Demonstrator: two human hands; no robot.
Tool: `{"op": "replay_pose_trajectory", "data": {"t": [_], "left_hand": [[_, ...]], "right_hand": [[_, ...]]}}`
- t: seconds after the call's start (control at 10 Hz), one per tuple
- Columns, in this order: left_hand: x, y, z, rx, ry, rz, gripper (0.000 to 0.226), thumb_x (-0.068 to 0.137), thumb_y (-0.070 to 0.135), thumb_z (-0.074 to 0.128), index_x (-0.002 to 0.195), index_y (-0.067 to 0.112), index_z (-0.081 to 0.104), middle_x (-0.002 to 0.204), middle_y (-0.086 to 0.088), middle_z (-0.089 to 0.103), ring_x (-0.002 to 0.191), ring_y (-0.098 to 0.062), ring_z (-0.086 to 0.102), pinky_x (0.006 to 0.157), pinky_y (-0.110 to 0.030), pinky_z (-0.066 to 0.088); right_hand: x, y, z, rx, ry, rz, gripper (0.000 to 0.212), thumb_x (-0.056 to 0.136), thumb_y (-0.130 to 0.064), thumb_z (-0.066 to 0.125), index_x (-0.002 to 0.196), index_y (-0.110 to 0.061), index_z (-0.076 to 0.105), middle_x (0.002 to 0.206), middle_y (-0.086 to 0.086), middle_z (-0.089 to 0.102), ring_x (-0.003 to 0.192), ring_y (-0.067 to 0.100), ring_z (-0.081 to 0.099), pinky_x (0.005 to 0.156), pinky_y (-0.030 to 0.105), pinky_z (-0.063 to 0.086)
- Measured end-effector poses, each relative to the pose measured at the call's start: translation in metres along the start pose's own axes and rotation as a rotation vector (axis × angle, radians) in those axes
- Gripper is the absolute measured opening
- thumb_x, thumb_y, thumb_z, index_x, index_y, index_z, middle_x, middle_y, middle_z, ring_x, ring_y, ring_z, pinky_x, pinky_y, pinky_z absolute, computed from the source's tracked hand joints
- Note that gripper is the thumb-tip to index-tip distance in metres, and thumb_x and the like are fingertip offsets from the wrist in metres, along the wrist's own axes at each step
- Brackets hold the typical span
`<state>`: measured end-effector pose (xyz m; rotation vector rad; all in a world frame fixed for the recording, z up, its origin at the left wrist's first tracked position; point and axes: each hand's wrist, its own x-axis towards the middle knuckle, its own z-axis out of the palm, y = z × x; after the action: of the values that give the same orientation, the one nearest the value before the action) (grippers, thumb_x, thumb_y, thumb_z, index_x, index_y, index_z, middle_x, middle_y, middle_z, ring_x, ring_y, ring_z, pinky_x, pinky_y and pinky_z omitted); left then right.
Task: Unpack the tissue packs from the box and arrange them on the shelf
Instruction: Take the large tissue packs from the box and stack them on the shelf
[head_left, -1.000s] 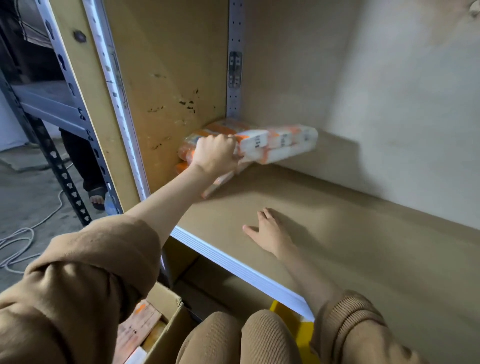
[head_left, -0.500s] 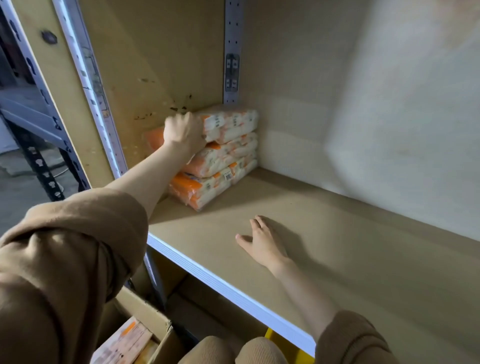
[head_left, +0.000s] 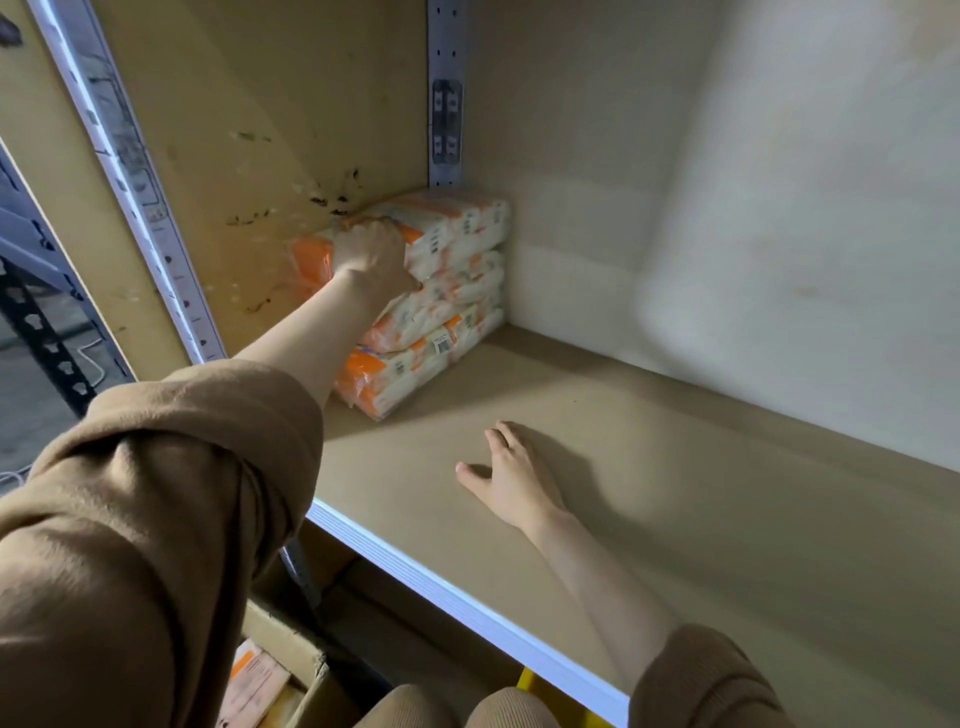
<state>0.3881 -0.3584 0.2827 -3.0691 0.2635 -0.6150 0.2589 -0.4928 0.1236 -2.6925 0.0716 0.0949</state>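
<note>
Left hand (head_left: 374, 257): we gripped the top tissue pack (head_left: 457, 223) of the corner stack (head_left: 415, 332), fingers curled.
Right hand (head_left: 514, 480): we rested it flat, fingers straight, on the shelf (head_left: 675, 493).

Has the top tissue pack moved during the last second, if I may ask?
Yes: the top tissue pack, gripped by the left hand, swung left from past the metal upright, flat onto the stack.

We are looking at what seems a storeroom: a plain board shelf (head_left: 675, 493) is meeting a slotted metal upright (head_left: 444, 93), a punched rack post (head_left: 41, 332) is standing on bare concrete floor (head_left: 31, 415), and an open cardboard box (head_left: 291, 639) is sitting below.
</note>
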Motion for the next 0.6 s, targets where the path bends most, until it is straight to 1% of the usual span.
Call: {"op": "replay_pose_trajectory", "data": {"t": [0.1, 0.2, 0.3, 0.4, 0.5, 0.6], "left_hand": [[0.005, -0.001, 0.003, -0.062, -0.034, 0.015, 0.043, 0.083, 0.046, 0.060, 0.095, 0.005, 0.065, 0.089, -0.016, 0.064, 0.089, -0.036, 0.065, 0.078, -0.045, 0.056], [0.006, -0.005, 0.003, -0.145, -0.138, 0.007, 0.052, 0.079, 0.042, 0.068, 0.117, 0.008, 0.059, 0.121, -0.020, 0.060, 0.111, -0.038, 0.057, 0.091, -0.047, 0.048], [-0.005, -0.012, -0.005, -0.138, -0.100, -0.002, 0.047, 0.082, 0.045, 0.063, 0.108, 0.006, 0.062, 0.109, -0.020, 0.063, 0.103, -0.038, 0.061, 0.088, -0.046, 0.052], [-0.033, -0.019, -0.024, -0.150, -0.103, -0.031, 0.048, 0.085, 0.046, 0.058, 0.099, 0.000, 0.063, 0.092, -0.017, 0.061, 0.095, -0.038, 0.063, 0.081, -0.045, 0.055], [-0.053, -0.027, -0.031, -0.159, -0.078, -0.009, 0.041, 0.089, 0.039, 0.055, 0.106, 0.002, 0.061, 0.110, -0.020, 0.063, 0.101, -0.037, 0.060, 0.075, -0.037, 0.046], [-0.094, -0.036, -0.038, -0.207, -0.048, -0.002, 0.040, 0.091, 0.033, 0.054, 0.125, 0.012, 0.058, 0.125, -0.018, 0.058, 0.112, -0.039, 0.056, 0.089, -0.042, 0.047]], "right_hand": [[-0.001, 0.000, -0.001, -0.006, 0.001, -0.007, 0.067, 0.091, -0.043, 0.046, 0.145, -0.006, 0.027, 0.158, 0.008, 0.016, 0.145, 0.021, 0.017, 0.117, 0.029, 0.014], [-0.001, -0.001, -0.002, -0.006, 0.006, -0.001, 0.065, 0.091, -0.043, 0.047, 0.143, -0.007, 0.031, 0.157, 0.008, 0.020, 0.144, 0.021, 0.021, 0.117, 0.030, 0.018], [-0.004, -0.005, -0.001, 0.017, 0.031, 0.011, 0.056, 0.090, -0.038, 0.049, 0.137, -0.008, 0.042, 0.151, 0.008, 0.032, 0.138, 0.025, 0.032, 0.113, 0.034, 0.028], [-0.011, -0.012, -0.001, 0.002, 0.076, 0.000, 0.042, 0.091, -0.031, 0.048, 0.126, -0.009, 0.054, 0.140, 0.004, 0.047, 0.129, 0.024, 0.044, 0.103, 0.033, 0.037], [-0.021, -0.026, 0.000, -0.007, 0.104, -0.055, 0.038, 0.091, -0.026, 0.048, 0.123, -0.008, 0.057, 0.134, 0.007, 0.053, 0.124, 0.023, 0.048, 0.098, 0.031, 0.040], [-0.034, -0.044, 0.006, 0.006, 0.129, -0.115, 0.037, 0.090, -0.022, 0.049, 0.122, -0.006, 0.058, 0.130, 0.009, 0.056, 0.121, 0.025, 0.050, 0.097, 0.032, 0.042]]}}
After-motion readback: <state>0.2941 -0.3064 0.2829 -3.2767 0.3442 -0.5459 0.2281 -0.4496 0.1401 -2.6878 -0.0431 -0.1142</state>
